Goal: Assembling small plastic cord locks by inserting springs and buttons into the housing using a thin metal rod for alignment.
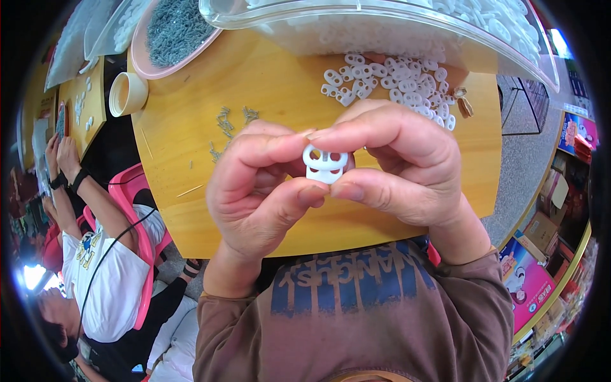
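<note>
Between both hands, above the near part of the table, is a white plastic cord lock [325, 164] with two oval holes in its top piece. A bit of grey metal spring shows between the holes. My left hand [251, 181] pinches its left side with thumb and forefinger. From the other side, the thumb and forefinger of my right hand [407, 165] press on it too. Several small grey springs [224, 122] lie scattered on the wood beyond my left hand. Past my right hand is a heap of white two-holed plastic pieces [407, 81].
A pink bowl [138, 54] full of grey springs stands at the far left, beside a cream cup [129, 94]. A large clear bin [305, 39] of white pieces spans the far edge. Thin wooden sticks [189, 190] lie leftward. A co-worker [105, 280] sits on a pink chair [145, 286].
</note>
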`<state>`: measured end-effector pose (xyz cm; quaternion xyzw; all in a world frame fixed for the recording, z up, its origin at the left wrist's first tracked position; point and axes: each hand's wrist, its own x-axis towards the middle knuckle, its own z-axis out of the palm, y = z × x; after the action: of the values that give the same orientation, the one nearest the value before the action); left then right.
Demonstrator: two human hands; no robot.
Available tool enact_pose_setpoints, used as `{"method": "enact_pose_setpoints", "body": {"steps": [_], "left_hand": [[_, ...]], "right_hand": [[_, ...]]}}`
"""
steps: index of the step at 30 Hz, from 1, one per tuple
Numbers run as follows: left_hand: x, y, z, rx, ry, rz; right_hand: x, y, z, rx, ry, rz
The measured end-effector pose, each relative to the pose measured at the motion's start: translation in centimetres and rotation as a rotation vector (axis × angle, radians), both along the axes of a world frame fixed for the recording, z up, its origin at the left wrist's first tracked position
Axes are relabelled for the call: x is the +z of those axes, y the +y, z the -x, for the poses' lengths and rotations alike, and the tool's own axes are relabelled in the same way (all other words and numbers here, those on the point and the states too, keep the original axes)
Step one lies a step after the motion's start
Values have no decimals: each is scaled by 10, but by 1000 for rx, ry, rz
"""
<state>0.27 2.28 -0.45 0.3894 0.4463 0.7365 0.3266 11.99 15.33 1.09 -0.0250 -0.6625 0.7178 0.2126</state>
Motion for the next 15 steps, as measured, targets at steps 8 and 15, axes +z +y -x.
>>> {"method": "enact_pose_setpoints", "body": {"steps": [8,15], "left_hand": [[0,1,-2,2,-22,4],[5,-1,-3,-15,-84,17]], "right_hand": [[-1,0,1,0,29,-21],[1,1,-2,6,1,-11]]}}
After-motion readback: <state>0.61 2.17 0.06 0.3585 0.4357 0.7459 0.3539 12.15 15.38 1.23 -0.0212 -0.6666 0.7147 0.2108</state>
